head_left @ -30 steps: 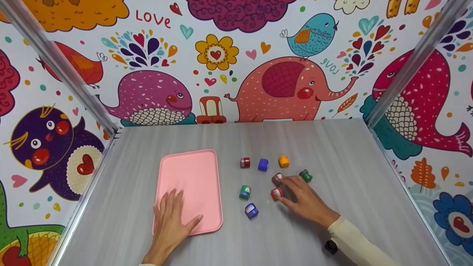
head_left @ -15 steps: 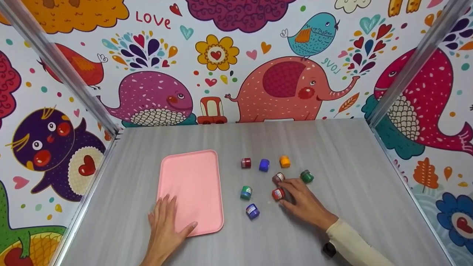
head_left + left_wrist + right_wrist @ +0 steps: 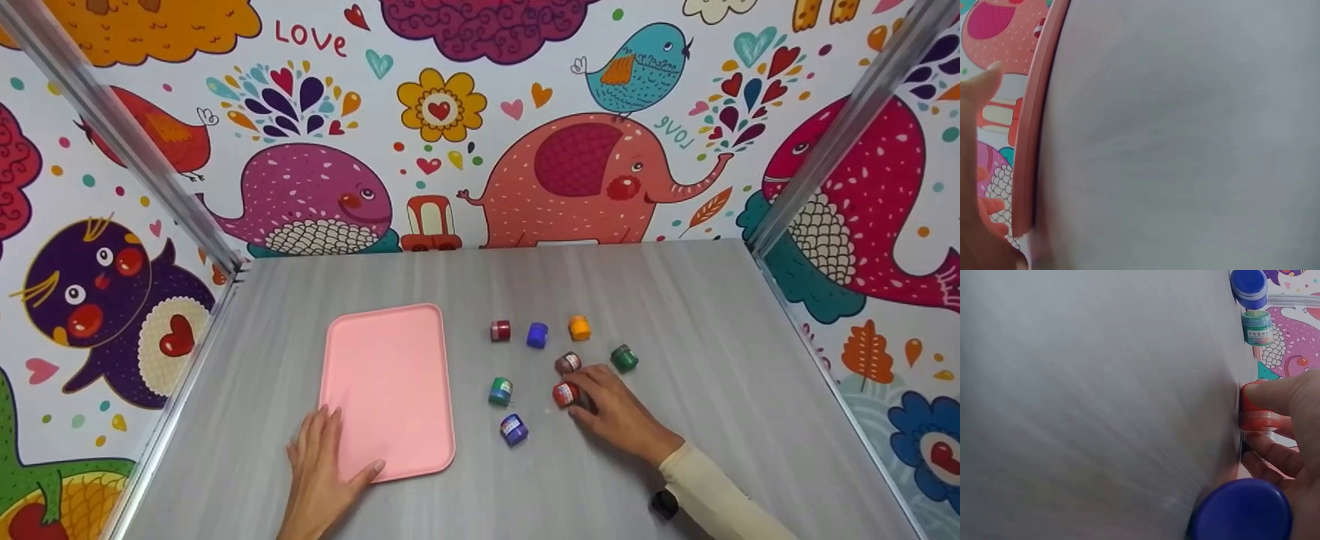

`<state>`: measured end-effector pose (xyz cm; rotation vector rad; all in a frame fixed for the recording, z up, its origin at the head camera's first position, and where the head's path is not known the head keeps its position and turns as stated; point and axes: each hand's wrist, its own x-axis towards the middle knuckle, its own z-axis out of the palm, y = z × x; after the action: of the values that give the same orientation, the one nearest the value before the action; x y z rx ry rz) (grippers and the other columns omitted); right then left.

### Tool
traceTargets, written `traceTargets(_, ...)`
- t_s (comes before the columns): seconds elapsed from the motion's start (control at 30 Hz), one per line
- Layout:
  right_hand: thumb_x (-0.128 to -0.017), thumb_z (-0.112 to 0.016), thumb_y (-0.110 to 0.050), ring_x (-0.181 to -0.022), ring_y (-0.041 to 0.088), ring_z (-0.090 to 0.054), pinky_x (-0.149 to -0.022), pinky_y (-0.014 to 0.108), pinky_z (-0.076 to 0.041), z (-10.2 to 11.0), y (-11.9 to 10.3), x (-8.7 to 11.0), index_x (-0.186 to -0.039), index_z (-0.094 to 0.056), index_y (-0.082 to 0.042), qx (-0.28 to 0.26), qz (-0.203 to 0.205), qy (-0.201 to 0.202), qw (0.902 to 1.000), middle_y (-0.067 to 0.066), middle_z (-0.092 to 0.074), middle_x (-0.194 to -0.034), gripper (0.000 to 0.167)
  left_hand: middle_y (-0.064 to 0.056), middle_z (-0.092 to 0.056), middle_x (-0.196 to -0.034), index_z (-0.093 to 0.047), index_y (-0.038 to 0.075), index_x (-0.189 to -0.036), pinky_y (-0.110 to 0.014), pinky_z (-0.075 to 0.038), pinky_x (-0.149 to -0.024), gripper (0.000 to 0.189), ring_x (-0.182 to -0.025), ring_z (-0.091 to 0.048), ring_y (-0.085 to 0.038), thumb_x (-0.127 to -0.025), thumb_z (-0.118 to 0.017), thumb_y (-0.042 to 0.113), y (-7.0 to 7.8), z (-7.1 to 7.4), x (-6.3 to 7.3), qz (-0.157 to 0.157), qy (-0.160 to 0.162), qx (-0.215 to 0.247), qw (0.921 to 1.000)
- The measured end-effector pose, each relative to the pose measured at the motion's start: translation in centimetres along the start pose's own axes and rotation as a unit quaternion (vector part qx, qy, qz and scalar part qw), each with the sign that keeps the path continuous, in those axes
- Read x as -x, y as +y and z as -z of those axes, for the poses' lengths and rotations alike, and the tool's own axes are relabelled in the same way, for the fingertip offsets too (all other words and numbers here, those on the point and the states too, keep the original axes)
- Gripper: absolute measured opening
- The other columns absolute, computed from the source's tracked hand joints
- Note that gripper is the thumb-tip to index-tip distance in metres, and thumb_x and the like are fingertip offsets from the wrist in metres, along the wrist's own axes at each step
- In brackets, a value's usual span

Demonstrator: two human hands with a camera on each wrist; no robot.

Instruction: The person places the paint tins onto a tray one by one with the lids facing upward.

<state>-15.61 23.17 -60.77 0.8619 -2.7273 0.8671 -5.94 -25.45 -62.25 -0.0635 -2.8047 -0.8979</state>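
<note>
In the head view my right hand pinches a small red paint jar between thumb and fingers. The right wrist view shows the thumb across the same red jar, which lies on its side at the table, with other fingers behind it. A brownish paint jar lies just beyond the fingertips. Over the near left corner of a pink tray is my left hand, its fingers extended and thumb spread. The left wrist view has the left thumb beside the tray's rim.
Left of the right hand lie a teal jar and a blue-violet jar. Farther back are dark red, blue, orange and dark green jars. A round blue lid appears close to the right wrist camera.
My left hand has drawn back toward the person and left, to the tray's near left corner. The right index finger has come down from the brownish jar onto the red one.
</note>
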Motion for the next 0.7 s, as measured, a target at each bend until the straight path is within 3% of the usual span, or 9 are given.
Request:
traceTargets(0.3,-0.09,-0.09,-0.001,-0.121,0.029,-0.065,-0.108,0.055,-0.058,0.2,-0.2,-0.3,-0.139,-0.071,-0.002,0.003,-0.016,-0.014,0.9998,0.012,-0.071,-0.134,0.052,-0.036,-0.034,-0.166,-0.042,-0.007,-0.161,-0.096,-0.009,-0.113,0.112,-0.153,-0.026,-0.06,-0.079,-0.096,0.048,-1.5,-0.3,0.4,-0.034,0.036,-0.01,0.9987)
traceTargets(0.47,-0.091,-0.089,-0.001,-0.12,0.029,-0.064,-0.108,0.055,-0.058,0.2,-0.2,-0.6,-0.135,-0.072,-0.004,0.0,-0.034,-0.024,0.9991,0.011,-0.071,-0.131,0.047,-0.038,-0.036,-0.162,-0.042,-0.01,-0.159,-0.094,-0.012,-0.115,0.116,-0.151,-0.03,-0.056,-0.076,-0.098,0.047,-2.2,-0.3,0.5,-0.036,0.06,-0.01,0.9975)
traceTargets(0.7,-0.089,-0.091,-0.001,-0.117,0.027,-0.063,-0.106,0.053,-0.058,-0.2,-0.1,-0.8,-0.129,-0.074,-0.005,-0.003,-0.039,-0.015,0.9991,0.008,-0.072,-0.125,0.043,-0.04,-0.038,-0.159,-0.035,-0.013,-0.161,-0.085,-0.007,-0.125,0.124,-0.15,-0.03,-0.059,-0.076,-0.098,0.051,-3.1,-0.2,0.9,-0.038,0.048,0.004,0.9981)
